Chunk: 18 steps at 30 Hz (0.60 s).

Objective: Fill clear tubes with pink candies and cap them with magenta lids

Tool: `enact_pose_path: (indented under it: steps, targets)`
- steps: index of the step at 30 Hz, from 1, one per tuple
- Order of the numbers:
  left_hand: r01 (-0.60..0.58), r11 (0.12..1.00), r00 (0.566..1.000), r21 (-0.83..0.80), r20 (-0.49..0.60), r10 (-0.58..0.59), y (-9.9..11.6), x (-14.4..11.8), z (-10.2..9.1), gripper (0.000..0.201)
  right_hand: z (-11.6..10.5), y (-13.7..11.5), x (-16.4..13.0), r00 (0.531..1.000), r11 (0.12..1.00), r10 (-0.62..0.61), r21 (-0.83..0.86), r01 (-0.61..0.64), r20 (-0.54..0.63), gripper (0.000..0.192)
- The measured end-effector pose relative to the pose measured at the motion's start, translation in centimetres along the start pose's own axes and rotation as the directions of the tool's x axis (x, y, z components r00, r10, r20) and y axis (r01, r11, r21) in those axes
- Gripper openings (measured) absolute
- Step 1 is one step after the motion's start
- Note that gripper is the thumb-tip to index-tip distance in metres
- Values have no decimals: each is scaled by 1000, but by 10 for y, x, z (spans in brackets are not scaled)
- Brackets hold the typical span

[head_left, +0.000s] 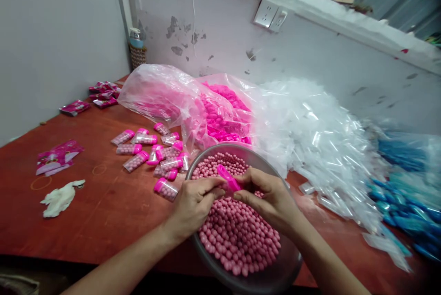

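Observation:
Above a grey bowl (203,251) of pink beads (241,235), my two hands meet. Between thumb and fingers my right hand (270,196) grips a bright pink flip cap (230,179) with its lid raised. My left hand (196,203) is closed in a pinch against the cap's left side; what its fingertips hold is hidden and too small to name. Left of the bowl lie several clear tubes (135,161) with pink caps and beads inside, the closest tube (166,189) beside my left hand.
Behind the bowl, a clear plastic bag (155,93) spills pink caps (227,116). A heap of clear tubes (320,125) is at right, near blue packets (409,212). Pink packets (75,107) and a crumpled white cloth (62,198) lie on the red table (113,212).

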<state>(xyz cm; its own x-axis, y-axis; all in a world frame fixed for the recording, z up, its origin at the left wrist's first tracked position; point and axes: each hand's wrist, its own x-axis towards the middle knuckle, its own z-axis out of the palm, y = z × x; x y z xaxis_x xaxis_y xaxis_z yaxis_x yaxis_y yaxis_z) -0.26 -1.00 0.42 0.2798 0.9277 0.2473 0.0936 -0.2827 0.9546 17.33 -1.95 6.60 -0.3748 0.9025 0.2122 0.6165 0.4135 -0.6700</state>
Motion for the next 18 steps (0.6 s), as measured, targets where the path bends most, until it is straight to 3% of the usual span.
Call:
enact_pose_path:
  steps: [4,7,11,15,18]
  targets:
    - [-123,979,991,162,71,113,1,-4,0,18,4,4,-5,995,977,-100,-186,100,9,10]
    - [-211,934,976,287,118,184,-1,-5,2,21,6,14,-5,985,963,-157,-212,169,74,13]
    - [-209,921,971,329,181,156,-2,-3,3,20,0,23,-1,971,956,-177,-204,208,163,6]
    - [-172,953,956,249,275,100,6,1,1,20,-13,7,5,920,815,-267,-442,375,288,55]
    - [-103,980,969,172,239,60,9,2,0,19,-19,-6,10,866,710,-309,-510,485,394,63]
